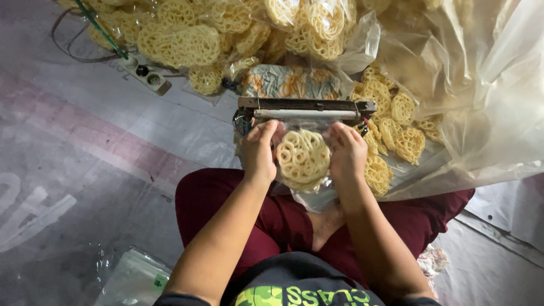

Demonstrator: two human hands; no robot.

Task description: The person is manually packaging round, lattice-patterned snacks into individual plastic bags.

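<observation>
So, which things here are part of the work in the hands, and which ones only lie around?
In use:
left hand
right hand
clear bag of round lattice crackers
sealing bar

Lying about:
power strip
empty plastic bags
loose crackers
patterned cloth

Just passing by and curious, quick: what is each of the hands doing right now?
Left hand: closed on the left edge of the clear bag of crackers.
Right hand: closed on the bag's right edge, its top at the sealer bar.
</observation>
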